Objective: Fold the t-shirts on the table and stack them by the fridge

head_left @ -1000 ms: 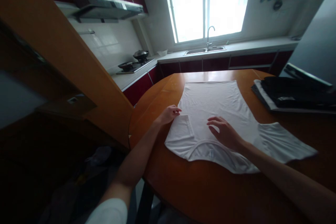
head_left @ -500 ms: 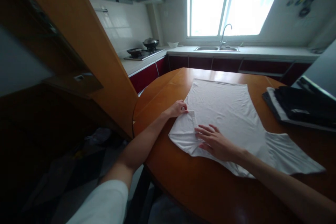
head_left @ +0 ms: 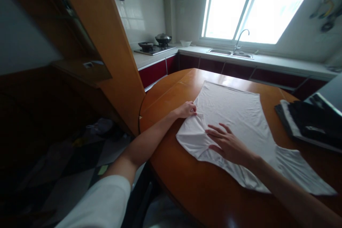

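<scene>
Head view: white short-sleeved fabric shirt (head_left: pixel 235 110) lies on brown wooden table (head_left: pixel 184 185), long axis twelve-to-six o'clock, left hand (head_left: pixel 187 109) pinching its ten-o'clock edge, right hand (head_left: pixel 229 146) spread, ungripped, over its seven-o'clock portion.

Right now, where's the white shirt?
In the head view, the white shirt lies right of centre on the table, under the right hand, left of the folded clothes.

No lettering can be read — the one mark that stands out is a small white print (head_left: pixel 315 129) on the black garment (head_left: pixel 307 114) in the folded stack (head_left: pixel 290 120), towards the right of the wooden surface (head_left: pixel 171 176). Whether it is a word or a logo cannot be told — it is too small and blurred.
</scene>
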`<action>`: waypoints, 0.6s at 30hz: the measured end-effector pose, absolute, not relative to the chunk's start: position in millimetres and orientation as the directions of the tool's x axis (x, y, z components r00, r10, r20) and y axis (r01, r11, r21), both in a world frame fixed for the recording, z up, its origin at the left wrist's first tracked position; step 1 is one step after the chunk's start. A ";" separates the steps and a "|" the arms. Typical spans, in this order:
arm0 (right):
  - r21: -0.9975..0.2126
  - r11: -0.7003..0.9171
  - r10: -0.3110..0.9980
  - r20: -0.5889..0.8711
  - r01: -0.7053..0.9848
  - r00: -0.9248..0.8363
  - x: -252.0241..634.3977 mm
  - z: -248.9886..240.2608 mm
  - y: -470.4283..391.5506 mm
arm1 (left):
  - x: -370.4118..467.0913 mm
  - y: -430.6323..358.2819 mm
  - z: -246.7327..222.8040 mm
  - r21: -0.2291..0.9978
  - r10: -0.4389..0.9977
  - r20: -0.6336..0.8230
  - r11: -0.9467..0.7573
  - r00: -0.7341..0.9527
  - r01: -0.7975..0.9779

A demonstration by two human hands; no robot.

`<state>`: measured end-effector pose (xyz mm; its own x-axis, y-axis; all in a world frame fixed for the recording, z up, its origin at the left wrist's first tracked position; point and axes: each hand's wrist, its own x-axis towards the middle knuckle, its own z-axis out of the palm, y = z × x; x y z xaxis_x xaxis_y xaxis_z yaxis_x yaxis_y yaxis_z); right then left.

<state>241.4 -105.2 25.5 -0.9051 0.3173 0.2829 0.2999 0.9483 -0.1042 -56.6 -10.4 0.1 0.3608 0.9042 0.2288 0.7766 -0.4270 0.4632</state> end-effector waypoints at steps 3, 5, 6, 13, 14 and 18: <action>-0.103 0.948 0.317 0.262 0.300 -0.911 242.1 13.0 -105.5 | -56.1 -11.5 1.2 0.452 0.911 0.229 -0.411 0.342 0.792; -0.117 0.945 0.328 0.269 0.307 -0.906 243.3 6.9 -105.8 | -54.6 -11.8 2.2 0.444 0.916 0.237 -0.398 0.323 0.803; -0.130 0.943 0.332 0.277 0.308 -0.902 243.9 5.1 -105.9 | -53.2 -11.8 2.6 0.440 0.918 0.244 -0.393 0.313 0.808; -0.194 0.933 0.348 0.290 0.302 -0.891 245.7 5.6 -107.6 | -36.8 -11.6 -2.4 0.447 0.888 0.270 -0.459 0.373 0.768; -0.195 0.932 0.351 0.289 0.304 -0.890 245.5 6.2 -108.2 | -35.0 -11.5 -3.3 0.456 0.885 0.276 -0.465 0.376 0.759; -0.187 0.931 0.358 0.298 0.314 -0.885 244.1 9.4 -109.8 | -30.7 -10.8 -4.3 0.477 0.893 0.303 -0.445 0.334 0.758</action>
<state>244.1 -109.8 9.4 -0.8849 0.3580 0.2978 0.3138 0.9310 -0.1868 -30.7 -10.8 -4.3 0.3341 0.8927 0.3026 0.7575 -0.4453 0.4774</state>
